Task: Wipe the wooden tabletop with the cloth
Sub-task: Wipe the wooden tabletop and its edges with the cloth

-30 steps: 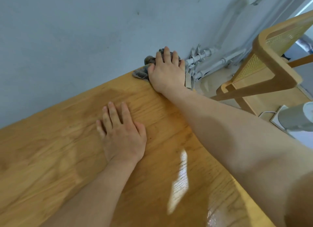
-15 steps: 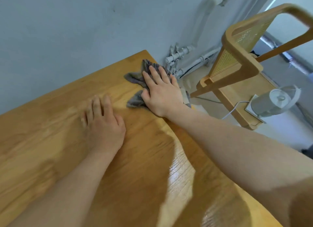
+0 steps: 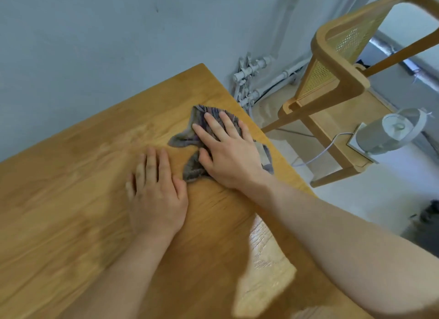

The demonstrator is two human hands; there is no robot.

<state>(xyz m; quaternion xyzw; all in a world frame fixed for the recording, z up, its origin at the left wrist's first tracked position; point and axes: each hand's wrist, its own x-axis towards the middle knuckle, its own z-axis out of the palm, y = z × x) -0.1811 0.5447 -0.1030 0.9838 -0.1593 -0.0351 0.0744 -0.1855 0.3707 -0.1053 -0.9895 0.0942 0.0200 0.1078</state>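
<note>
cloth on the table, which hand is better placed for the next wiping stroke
Right. The right hand lies flat on the cloth, fingers spread, ready to push it. The left hand rests on bare wooden tabletop beside it, holding nothing.

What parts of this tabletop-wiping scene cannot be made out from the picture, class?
Head view:
Cloth: its middle is hidden under the right hand.
Tabletop: left and near ends cut off by the frame edges; a patch covered by the left hand.
Dark thing on the floor: cut by the right edge, too blurred to name.
</note>
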